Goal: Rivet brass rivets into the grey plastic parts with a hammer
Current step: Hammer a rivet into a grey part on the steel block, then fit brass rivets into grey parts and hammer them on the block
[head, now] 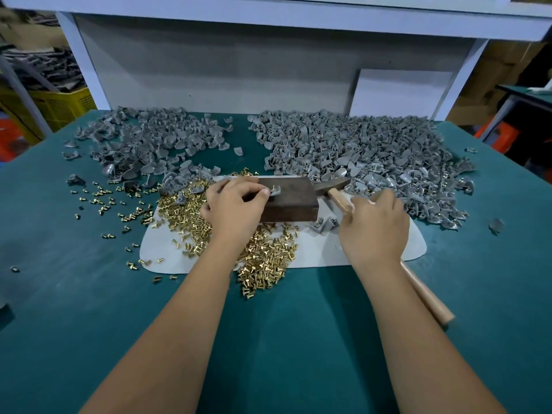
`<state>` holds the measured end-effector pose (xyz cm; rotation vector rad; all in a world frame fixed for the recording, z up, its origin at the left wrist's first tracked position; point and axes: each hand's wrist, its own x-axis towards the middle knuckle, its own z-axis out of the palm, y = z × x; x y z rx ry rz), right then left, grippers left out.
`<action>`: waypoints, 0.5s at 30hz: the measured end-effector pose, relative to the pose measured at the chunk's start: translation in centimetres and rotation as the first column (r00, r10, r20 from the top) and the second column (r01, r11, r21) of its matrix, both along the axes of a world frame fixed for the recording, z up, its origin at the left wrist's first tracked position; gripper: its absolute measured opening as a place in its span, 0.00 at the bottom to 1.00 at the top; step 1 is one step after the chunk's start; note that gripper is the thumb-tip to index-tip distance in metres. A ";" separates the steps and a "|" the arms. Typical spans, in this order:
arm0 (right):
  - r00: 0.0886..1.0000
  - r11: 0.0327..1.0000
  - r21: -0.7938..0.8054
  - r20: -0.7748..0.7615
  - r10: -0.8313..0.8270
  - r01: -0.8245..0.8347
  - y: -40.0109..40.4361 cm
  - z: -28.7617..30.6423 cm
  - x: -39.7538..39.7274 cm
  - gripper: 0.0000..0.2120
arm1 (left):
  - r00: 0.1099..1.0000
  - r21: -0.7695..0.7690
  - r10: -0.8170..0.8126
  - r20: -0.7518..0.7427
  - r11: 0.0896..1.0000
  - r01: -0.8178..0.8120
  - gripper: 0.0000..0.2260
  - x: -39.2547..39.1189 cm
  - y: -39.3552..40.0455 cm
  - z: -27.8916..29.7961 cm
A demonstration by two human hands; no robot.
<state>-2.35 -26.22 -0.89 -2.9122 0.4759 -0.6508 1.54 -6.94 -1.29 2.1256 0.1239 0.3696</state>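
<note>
A dark metal block point(294, 201) lies on a pale mat point(322, 252) at the table's middle. My left hand point(236, 204) pinches a small grey plastic part point(275, 191) on top of the block. My right hand point(375, 225) grips the wooden handle of a hammer point(340, 201); its dark head point(331, 184) lies just right of the block, and the handle's end point(430, 297) sticks out behind my wrist. Loose brass rivets point(265, 261) are heaped on the mat under my left forearm.
Two large piles of grey plastic parts fill the back of the green table point(89, 294): one at the left point(143, 138), a bigger one at the right point(367, 150). More rivets point(101, 201) are scattered left of the mat. A white backboard point(239, 70) rises behind the table.
</note>
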 end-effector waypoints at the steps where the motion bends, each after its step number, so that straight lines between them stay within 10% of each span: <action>1: 0.997 0.999 0.021 0.071 0.030 -0.032 0.3 0.2 -0.1 0.13 | 1.000 0.010 -0.008 0.009 1.000 0.008 0.08 -0.1 0.0 0.0; 7: 0.863 0.721 0.475 0.311 0.399 -0.505 4.2 1.5 0.3 0.15 | 0.986 0.063 -0.106 0.129 0.993 0.099 0.06 -0.6 -0.1 0.5; 15: 0.863 0.559 0.689 0.203 0.463 -0.462 4.9 2.8 4.0 0.08 | 0.969 0.041 -0.148 0.199 0.989 0.143 0.07 -0.6 0.1 0.6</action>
